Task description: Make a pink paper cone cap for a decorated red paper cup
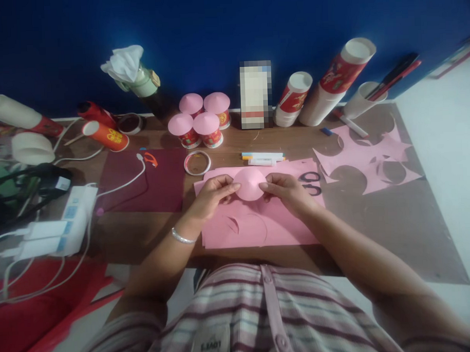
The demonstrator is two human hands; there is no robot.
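Between my two hands is a shallow pink paper cone [250, 184], held over a stack of pink paper sheets [275, 231]. My left hand [218, 193] pinches its left edge with thumb and fingers. At the opposite edge, my right hand [284, 189] grips the cone the same way. Dark-handled scissors [312, 183] lie on the sheets to the right, partly hidden by my right hand. Behind the cone are several markers [263, 157] and a roll of tape [197, 163]. Several red paper cups topped with pink cones [206, 123] stand farther back.
Stacked paper cups [294, 99] and a pen cup [365, 99] line the back right. Pink paper offcuts [367, 153] lie at right. A dark red sheet [143, 184], a power strip [76, 217] with cables, and an orange cup [106, 136] are on the left.
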